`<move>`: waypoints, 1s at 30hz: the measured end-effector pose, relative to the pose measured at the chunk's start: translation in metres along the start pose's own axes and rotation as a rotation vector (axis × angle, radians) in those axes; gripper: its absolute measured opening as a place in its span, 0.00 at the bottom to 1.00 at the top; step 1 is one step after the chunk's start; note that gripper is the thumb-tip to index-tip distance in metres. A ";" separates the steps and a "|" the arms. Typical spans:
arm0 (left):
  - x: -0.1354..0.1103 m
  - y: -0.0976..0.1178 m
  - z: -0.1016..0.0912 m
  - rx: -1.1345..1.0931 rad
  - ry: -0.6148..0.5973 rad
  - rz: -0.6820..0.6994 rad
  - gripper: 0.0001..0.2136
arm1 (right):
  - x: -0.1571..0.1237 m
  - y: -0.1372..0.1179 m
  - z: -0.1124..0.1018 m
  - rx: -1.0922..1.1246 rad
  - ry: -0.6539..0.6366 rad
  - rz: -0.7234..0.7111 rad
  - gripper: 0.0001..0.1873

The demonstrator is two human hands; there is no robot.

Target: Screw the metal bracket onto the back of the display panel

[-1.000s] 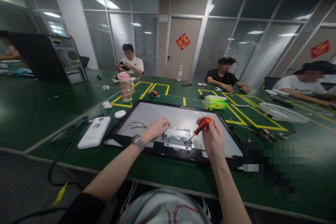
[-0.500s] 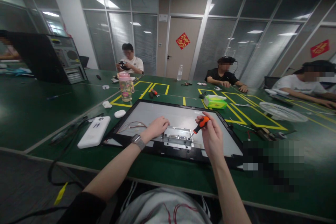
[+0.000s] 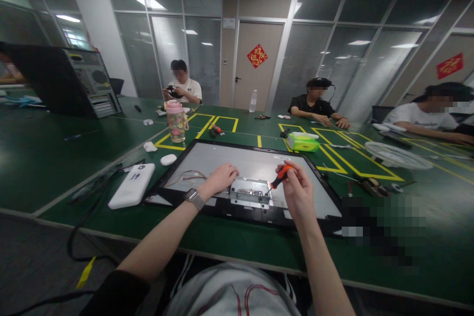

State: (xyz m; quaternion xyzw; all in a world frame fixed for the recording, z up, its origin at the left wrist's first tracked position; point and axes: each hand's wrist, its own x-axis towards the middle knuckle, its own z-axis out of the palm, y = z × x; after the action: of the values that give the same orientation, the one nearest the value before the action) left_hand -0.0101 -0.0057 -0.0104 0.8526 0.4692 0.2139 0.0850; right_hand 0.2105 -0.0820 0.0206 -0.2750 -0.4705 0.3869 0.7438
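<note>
A flat display panel (image 3: pixel 207 155) with a black frame lies back side up on the green table in front of me. A silver metal bracket (image 3: pixel 252 200) sits at its near edge, in the middle. My right hand (image 3: pixel 299 188) grips an orange-and-black screwdriver (image 3: pixel 281 177) by its handle. The screwdriver slants down to the left, its tip at the right part of the bracket. My left hand (image 3: pixel 222 177) lies on the panel by the bracket's left end, fingers stretched loosely; whether they press the bracket is hard to tell. Thin wires (image 3: pixel 187 176) lie on the panel left of that hand.
A white power bank (image 3: pixel 132 186) and a white oval case (image 3: pixel 169 159) lie left of the panel. Beyond it stand a pink-lidded bottle (image 3: pixel 176 123) and a green tissue pack (image 3: pixel 303 142). A black computer case (image 3: pixel 55 79) stands at far left. Several people sit around the table.
My right hand and the screwdriver handle have shifted slightly, with the tip still at the bracket's right part. The left hand stays in place. The whole view has moved a little.
</note>
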 end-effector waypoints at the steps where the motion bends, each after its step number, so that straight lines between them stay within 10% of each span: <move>1: 0.000 0.000 0.000 -0.001 0.000 0.000 0.15 | 0.000 -0.001 0.001 -0.001 -0.016 0.007 0.13; 30: -0.001 0.005 -0.005 -0.004 -0.010 -0.005 0.15 | 0.001 0.007 -0.006 -0.215 0.042 -0.085 0.14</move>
State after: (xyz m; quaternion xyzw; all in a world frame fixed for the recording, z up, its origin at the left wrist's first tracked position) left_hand -0.0086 -0.0095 -0.0046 0.8522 0.4706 0.2104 0.0894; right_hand 0.2145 -0.0776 0.0133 -0.3408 -0.5048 0.2966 0.7356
